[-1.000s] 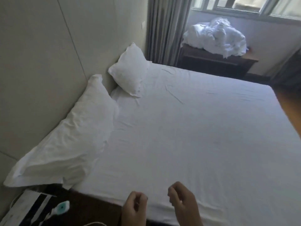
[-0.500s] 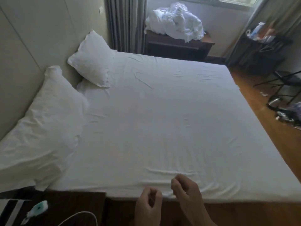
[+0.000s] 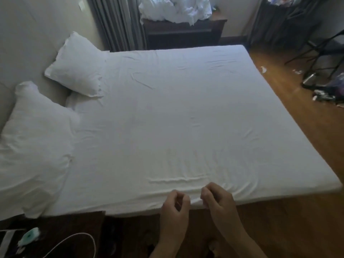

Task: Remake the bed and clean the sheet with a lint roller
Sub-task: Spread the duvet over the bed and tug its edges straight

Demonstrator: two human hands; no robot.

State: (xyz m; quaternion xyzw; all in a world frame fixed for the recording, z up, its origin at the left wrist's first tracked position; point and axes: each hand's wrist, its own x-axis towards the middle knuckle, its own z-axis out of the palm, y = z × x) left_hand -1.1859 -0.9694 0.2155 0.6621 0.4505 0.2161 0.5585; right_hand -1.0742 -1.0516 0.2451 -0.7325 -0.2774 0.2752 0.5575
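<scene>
A white fitted sheet (image 3: 167, 118) covers the whole mattress, with shallow wrinkles near the front edge. Two white pillows lean on the headboard at the left, the near pillow (image 3: 35, 146) and the far pillow (image 3: 76, 66). My left hand (image 3: 175, 207) and my right hand (image 3: 217, 200) hover side by side at the near edge of the mattress. The fingers of both hands are curled in, and I see nothing held in either. I cannot tell whether the fingertips touch the sheet. No lint roller is in sight.
A crumpled white duvet (image 3: 176, 8) lies on a dark cabinet (image 3: 182, 34) beyond the bed. A dark nightstand (image 3: 55, 237) at bottom left holds a teal-and-white object (image 3: 29, 236) and a white cable (image 3: 74, 241). Wooden floor (image 3: 297, 127) runs along the right, with a chair and clutter (image 3: 325, 86).
My view has swung right and down, so the bed's foot side and the floor now show. Both hands have come forward to the mattress edge, still curled.
</scene>
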